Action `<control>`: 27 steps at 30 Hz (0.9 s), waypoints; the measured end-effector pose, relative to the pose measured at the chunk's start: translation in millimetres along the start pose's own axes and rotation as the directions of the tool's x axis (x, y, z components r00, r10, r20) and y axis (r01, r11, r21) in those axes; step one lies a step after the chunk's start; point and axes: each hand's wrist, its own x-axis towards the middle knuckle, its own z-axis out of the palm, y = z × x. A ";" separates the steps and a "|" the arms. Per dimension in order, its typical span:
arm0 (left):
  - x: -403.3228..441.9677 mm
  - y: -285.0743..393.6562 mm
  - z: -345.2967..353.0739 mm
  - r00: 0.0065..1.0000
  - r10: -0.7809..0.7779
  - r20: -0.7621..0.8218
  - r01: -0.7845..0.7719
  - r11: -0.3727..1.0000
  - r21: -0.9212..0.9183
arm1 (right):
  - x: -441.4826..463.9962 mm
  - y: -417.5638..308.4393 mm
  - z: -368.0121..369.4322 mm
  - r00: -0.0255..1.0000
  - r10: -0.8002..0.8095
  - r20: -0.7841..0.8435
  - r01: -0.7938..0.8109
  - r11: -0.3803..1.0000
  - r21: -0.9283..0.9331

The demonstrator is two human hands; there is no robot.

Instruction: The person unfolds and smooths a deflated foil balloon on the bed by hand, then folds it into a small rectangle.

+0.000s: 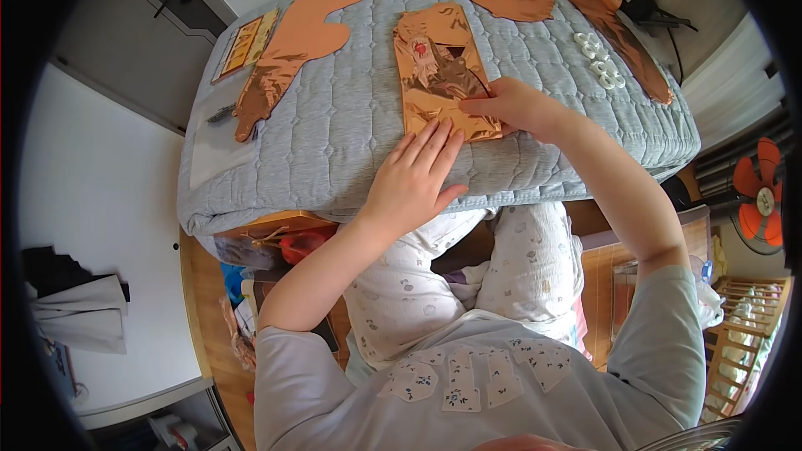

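Head camera view: a flat, rose-gold foil balloon-like shape (305,29) lies left on a gray quilted mattress (334,134). The left hand (413,171), open and palm down, steadies the near edge of a rectangular, rose-gold foil packet (441,88), apparently being handled at its side. The right hand (522,108) bends at its right edge; whether it pinches the foil cannot be told. Lifting that edge would call for a firm grip. White plastic rings (597,58) lie farther right.

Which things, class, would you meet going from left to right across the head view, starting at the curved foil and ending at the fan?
Curved foil → foil rectangle → white rings → fan.
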 end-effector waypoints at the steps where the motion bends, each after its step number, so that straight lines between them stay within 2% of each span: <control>1: 0.0 -0.8 1.0 1.000 0.010 -0.006 -0.009 1.000 0.004 | -3.9 1.1 -3.8 1.000 -0.003 0.002 0.003 1.000 0.000; 3: -0.5 -1.3 0.8 1.000 0.017 -0.011 -0.017 1.000 0.010 | -18.6 5.6 -11.7 0.995 -0.059 0.076 0.039 0.968 0.248; 4: -0.2 -1.0 0.0 1.000 0.018 -0.017 -0.019 1.000 -0.004 | -24.6 12.2 -13.0 0.995 -0.061 0.078 0.040 0.968 0.246; 6: 0.0 -1.0 -0.6 0.999 0.015 -0.029 -0.016 1.000 -0.020 | -37.0 26.2 -11.9 0.959 -0.275 -0.064 0.279 0.890 0.361; 7: 0.1 -0.9 -0.5 0.999 0.018 -0.031 -0.018 1.000 -0.017 | -42.1 30.7 -7.8 0.959 -0.276 -0.062 0.279 0.892 0.356; 9: 0.7 -0.5 -0.5 0.999 0.024 -0.031 -0.024 1.000 -0.016 | -53.5 42.8 1.7 0.897 -0.385 -0.219 0.364 0.922 -0.129; 11: 1.3 -0.3 -1.1 1.000 0.018 -0.016 -0.018 1.000 -0.022 | -58.2 44.1 19.4 0.888 -0.354 -0.293 0.345 0.935 -0.081; 13: 1.6 -0.1 -1.7 1.000 0.023 -0.010 -0.023 1.000 -0.017 | -60.8 43.1 29.0 0.835 -0.380 -0.397 0.369 0.923 -0.108; 15: 2.8 0.4 -2.4 1.000 0.024 -0.008 -0.025 1.000 -0.008 | -59.4 45.3 28.6 0.832 -0.371 -0.413 0.372 0.925 -0.081; 17: 2.4 -0.1 -3.1 1.000 0.017 -0.004 -0.017 0.999 -0.028 | -60.0 44.0 27.7 0.826 -0.365 -0.429 0.324 0.931 -0.169; 24: 3.7 0.3 -4.5 0.999 0.031 -0.007 -0.031 0.999 -0.032 | -62.8 47.7 26.7 0.845 -0.339 -0.413 0.315 0.941 -0.127; 26: 4.1 -0.6 -4.2 1.000 0.021 -0.002 -0.021 0.999 -0.036 | -65.5 55.8 35.0 0.614 -0.625 -0.482 0.455 0.779 -0.431; 27: 4.5 -0.3 -4.8 1.000 0.022 -0.002 -0.022 0.999 -0.035 | -68.7 58.3 37.8 0.612 -0.626 -0.483 0.456 0.778 -0.431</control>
